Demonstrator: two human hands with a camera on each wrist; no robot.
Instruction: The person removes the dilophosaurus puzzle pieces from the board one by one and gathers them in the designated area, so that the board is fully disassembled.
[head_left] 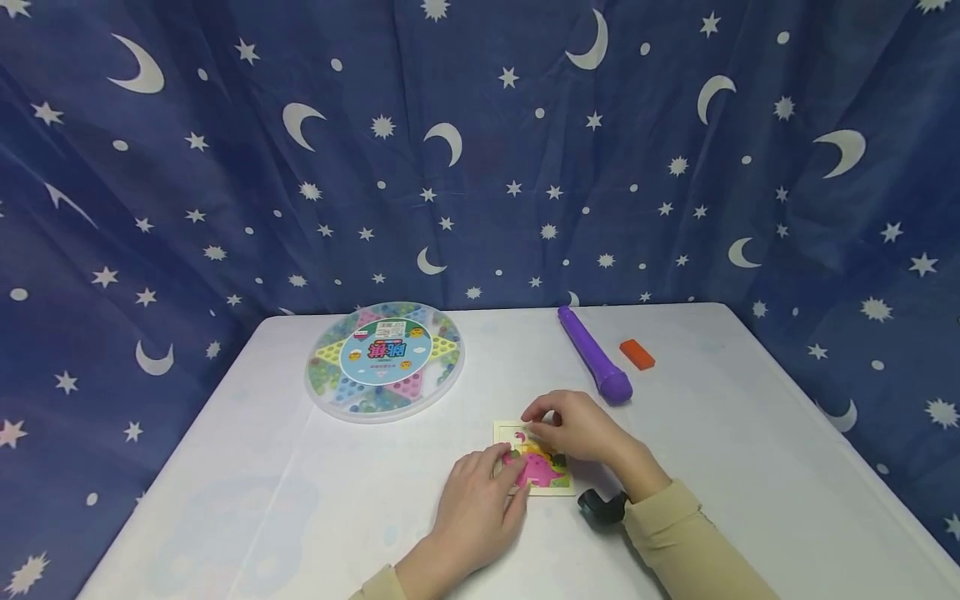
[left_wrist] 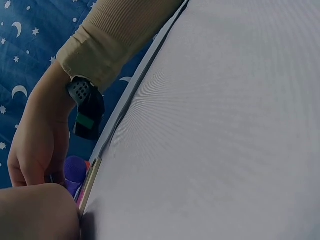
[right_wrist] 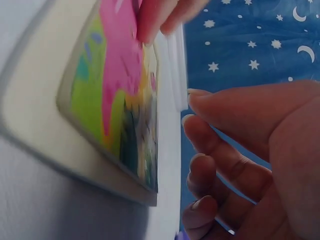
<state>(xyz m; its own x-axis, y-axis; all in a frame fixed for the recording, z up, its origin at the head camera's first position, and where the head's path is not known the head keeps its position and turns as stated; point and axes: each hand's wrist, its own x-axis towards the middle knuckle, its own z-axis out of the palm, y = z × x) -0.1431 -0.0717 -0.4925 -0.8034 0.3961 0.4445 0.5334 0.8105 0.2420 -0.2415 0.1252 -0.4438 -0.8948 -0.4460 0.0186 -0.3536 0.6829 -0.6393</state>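
Note:
A small square puzzle board [head_left: 553, 491] with a pink dinosaur picture lies flat on the white table; its edge shows in the left wrist view [left_wrist: 89, 186]. My left hand [head_left: 477, 510] rests relaxed fingers on its left part, and those fingertips touch the pink area [right_wrist: 150, 25] in the right wrist view. Over the board's upper right hovers my right hand [head_left: 581, 429], fingers bent loosely. In the right wrist view, thumb and forefinger of that hand [right_wrist: 240, 150] stand slightly apart, with nothing visible between them. The left hand covers part of the picture.
A round, clear-lidded board game box [head_left: 386, 350] lies at the back left of the table [head_left: 360, 475]. Behind the right hand are a purple microphone [head_left: 595, 354] and an orange-red block [head_left: 637, 354]. A dark wrist device [head_left: 602, 507] sits at the right sleeve. A star-patterned curtain hangs behind.

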